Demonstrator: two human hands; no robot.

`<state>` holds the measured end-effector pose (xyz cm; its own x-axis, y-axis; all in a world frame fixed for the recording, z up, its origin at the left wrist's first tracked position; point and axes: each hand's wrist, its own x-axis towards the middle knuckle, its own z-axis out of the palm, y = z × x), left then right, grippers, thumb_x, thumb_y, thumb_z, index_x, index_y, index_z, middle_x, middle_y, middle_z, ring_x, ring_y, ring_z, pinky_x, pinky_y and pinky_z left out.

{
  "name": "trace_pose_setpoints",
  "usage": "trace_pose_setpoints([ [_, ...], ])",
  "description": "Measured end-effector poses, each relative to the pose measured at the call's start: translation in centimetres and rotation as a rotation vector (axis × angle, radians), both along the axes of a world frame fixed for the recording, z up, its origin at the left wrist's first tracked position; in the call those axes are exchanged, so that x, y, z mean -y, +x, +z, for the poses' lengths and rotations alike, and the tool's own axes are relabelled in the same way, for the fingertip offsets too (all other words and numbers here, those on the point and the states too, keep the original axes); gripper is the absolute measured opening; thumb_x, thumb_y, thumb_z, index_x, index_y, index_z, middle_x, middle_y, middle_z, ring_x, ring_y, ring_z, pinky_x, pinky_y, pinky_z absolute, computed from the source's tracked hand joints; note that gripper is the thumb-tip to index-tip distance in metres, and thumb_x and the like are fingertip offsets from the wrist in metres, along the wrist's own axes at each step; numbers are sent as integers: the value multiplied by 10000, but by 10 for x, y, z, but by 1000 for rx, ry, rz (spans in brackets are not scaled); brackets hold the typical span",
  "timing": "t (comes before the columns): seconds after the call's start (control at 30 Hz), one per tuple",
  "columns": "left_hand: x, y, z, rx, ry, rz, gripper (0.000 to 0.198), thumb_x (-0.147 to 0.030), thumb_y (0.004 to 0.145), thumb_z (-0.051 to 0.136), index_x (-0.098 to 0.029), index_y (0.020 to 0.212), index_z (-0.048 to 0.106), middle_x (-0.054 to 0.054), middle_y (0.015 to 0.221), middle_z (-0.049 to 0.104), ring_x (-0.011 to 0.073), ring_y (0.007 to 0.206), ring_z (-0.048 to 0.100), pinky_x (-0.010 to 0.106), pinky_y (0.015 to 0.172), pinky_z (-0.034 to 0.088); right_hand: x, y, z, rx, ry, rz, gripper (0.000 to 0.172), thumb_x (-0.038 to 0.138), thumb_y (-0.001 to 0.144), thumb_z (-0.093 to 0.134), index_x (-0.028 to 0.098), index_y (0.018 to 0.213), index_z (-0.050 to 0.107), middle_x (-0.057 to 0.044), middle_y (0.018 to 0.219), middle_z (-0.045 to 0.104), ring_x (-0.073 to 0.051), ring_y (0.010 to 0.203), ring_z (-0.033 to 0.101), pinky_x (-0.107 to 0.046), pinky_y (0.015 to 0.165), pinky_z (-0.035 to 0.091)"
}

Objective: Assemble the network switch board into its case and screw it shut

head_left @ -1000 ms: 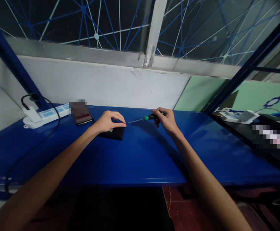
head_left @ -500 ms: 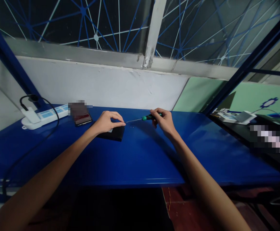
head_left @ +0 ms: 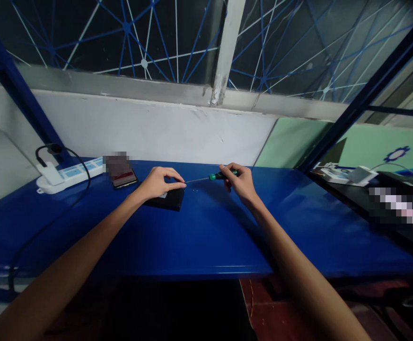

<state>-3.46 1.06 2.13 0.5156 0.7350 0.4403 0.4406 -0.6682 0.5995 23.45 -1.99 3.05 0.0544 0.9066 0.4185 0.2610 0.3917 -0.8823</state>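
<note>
My right hand is closed around the green and black handle of a screwdriver. Its thin shaft points left and reaches the fingertips of my left hand. Thumb and forefinger of that left hand are pinched together at the screwdriver's tip; whatever sits between them is too small to make out. Below the left hand a flat black box-like object lies on the blue table, partly covered by the hand. Several tiny shiny bits, perhaps screws, lie on the table just right of it.
A phone lies left of my hands, beside a white power strip with a charger and black cable plugged in. At the far right a white adapter rests on a black surface. A wall and window stand behind the table.
The view has shifted slightly, so the scene sits a little lower. Both hands keep nearly the same pose, with the screwdriver tip still at the left fingertips.
</note>
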Motion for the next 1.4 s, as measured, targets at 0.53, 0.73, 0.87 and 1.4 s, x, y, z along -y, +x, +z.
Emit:
trace_pose_setpoints([
  [0.53, 8, -11, 10, -516, -132, -55, 896, -613, 616, 775, -314, 1408, 481, 126, 1282, 625, 363, 1175, 569, 436, 904, 454, -2, 12, 5, -64, 15, -54, 373, 473, 775, 716, 185, 599, 558, 52, 390, 467, -82, 317, 419, -231, 367, 302],
  [0.73, 4, -14, 13, -351, -18, 28, 833, -605, 624, 773, -294, 1360, 537, 100, 1142, 686, 309, 1034, 649, 404, 873, 475, -3, 16, 8, -122, 34, -51, 366, 455, 765, 731, 187, 586, 555, 49, 394, 469, -85, 316, 409, -236, 349, 299],
  [0.87, 5, -19, 19, -199, 35, 61, 771, -565, 660, 767, -270, 1340, 556, 88, 1108, 691, 267, 1007, 648, 376, 851, 490, 0, 12, 9, -140, 61, -23, 373, 460, 782, 720, 185, 586, 561, 40, 423, 490, -83, 326, 414, -240, 351, 305],
  [1.4, 10, -16, 23, -146, 56, 88, 666, -517, 665, 771, -260, 1262, 624, 76, 1085, 720, 274, 1005, 659, 363, 805, 499, 12, -1, 15, -73, 55, -32, 356, 462, 785, 707, 198, 596, 563, 39, 413, 479, -86, 323, 411, -255, 366, 299],
])
